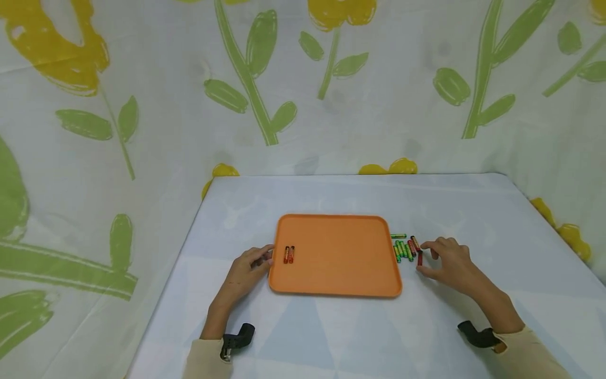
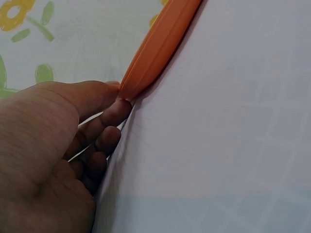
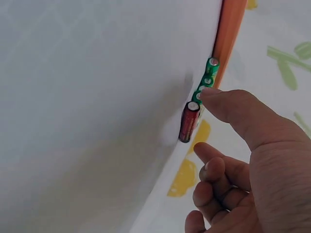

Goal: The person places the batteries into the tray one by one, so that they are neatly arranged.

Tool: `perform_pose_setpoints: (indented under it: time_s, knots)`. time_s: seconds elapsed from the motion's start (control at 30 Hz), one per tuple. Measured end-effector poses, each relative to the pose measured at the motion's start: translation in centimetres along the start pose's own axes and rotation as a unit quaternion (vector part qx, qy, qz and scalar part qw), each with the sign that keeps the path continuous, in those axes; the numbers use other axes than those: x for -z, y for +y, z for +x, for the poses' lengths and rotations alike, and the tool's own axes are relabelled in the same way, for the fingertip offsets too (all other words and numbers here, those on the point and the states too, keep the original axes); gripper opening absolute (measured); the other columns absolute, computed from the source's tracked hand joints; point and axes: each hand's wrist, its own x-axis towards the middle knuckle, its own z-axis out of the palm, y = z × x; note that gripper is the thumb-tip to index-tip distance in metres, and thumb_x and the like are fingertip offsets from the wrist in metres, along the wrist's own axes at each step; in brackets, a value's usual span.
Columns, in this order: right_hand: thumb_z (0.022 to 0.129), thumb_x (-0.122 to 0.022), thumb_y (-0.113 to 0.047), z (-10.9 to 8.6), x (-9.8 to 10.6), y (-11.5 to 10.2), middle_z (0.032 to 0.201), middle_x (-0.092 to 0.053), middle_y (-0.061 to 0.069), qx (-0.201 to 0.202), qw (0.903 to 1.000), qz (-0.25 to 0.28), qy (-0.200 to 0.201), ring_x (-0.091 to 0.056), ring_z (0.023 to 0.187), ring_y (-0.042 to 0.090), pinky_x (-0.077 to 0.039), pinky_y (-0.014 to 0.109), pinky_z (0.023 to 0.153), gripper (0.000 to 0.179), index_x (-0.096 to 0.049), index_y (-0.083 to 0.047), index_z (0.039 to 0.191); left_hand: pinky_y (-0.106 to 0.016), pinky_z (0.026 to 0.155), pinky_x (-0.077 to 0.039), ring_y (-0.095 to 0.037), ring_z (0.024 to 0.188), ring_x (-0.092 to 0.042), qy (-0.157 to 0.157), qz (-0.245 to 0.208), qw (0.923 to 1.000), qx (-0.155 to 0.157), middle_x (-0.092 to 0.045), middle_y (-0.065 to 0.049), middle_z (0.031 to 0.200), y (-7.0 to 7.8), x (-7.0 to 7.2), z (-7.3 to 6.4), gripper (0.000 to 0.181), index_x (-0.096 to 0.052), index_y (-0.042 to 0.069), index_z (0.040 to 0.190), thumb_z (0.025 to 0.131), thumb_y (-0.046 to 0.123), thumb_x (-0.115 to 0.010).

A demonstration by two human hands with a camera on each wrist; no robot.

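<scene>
An orange tray (image 1: 336,255) lies flat on the table, with two red-and-black batteries (image 1: 286,255) side by side near its left edge. My left hand (image 1: 248,272) pinches the tray's left rim (image 2: 158,51) between thumb and forefinger. Right of the tray, my right hand (image 1: 448,263) hovers with thumb and forefinger spread around a red battery (image 1: 420,258). In the right wrist view a gap shows between the fingers and this red battery (image 3: 189,124). Several green batteries (image 1: 402,249) and other red ones (image 1: 415,242) lie close by, against the tray's right side.
A pale patterned cloth covers the table (image 1: 307,331). Behind it hangs a white curtain (image 1: 360,126) with yellow flowers and green leaves. Dark wrist mounts (image 1: 238,337) sit at both sleeves.
</scene>
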Motion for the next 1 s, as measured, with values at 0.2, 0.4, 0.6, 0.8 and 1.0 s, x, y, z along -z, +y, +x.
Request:
perform_pose_setpoints:
  time_s: [0.2,0.4,0.6,0.8,1.0]
  knots:
    - [0.08,-0.085,-0.029,0.08,-0.13,0.29,0.082,-0.045,0.0,-0.006,0.9998,-0.009,-0.016,-0.043,0.086,0.026,-0.027,0.043,0.07,0.05,-0.065,0.001,0.116,-0.037,0.085,-0.045,-0.015,0.095,-0.053,-0.001,0.001,1.0,0.002,-0.064,0.003,0.106,-0.08,0.17,-0.27,0.041,-0.062,0.014,0.138,0.098,0.019,-0.067]
    - [0.082,-0.083,-0.029,0.26,-0.18,0.48,0.08,-0.044,-0.001,-0.013,0.9994,-0.015,-0.029,-0.043,0.086,0.026,-0.027,0.043,0.07,0.048,-0.066,0.001,0.115,-0.038,0.085,-0.044,-0.016,0.095,-0.053,-0.005,0.0,1.0,0.005,-0.064,0.003,0.107,0.04,0.2,-0.21,0.041,-0.061,0.014,0.14,0.099,0.019,-0.066]
    - [0.081,-0.083,-0.029,0.33,-0.12,0.4,0.079,-0.043,0.0,-0.015,0.9993,-0.014,-0.031,-0.042,0.086,0.026,-0.025,0.044,0.07,0.044,-0.067,0.001,0.111,-0.04,0.086,-0.044,-0.017,0.096,-0.053,-0.01,-0.001,0.9999,0.002,-0.064,0.002,0.108,0.24,0.28,-0.1,0.041,-0.061,0.013,0.14,0.099,0.02,-0.065]
    - [0.081,-0.084,-0.028,0.26,-0.05,0.19,0.078,-0.043,0.0,-0.011,0.9996,-0.014,-0.023,-0.042,0.085,0.025,-0.024,0.045,0.071,0.042,-0.068,-0.001,0.109,-0.039,0.086,-0.045,-0.016,0.095,-0.053,-0.008,0.001,0.9999,-0.01,-0.064,0.002,0.107,0.01,0.15,-0.04,0.041,-0.061,0.013,0.14,0.099,0.02,-0.066]
    - [0.08,-0.084,-0.026,0.37,-0.18,-0.35,0.079,-0.042,-0.001,0.006,1.0,0.006,-0.005,-0.04,0.086,0.023,-0.02,0.043,0.071,0.04,-0.069,-0.003,0.108,-0.037,0.084,-0.045,-0.014,0.094,-0.054,-0.002,0.007,0.9999,-0.015,-0.064,0.004,0.107,-0.22,0.12,0.05,0.04,-0.062,0.014,0.138,0.099,0.021,-0.066]
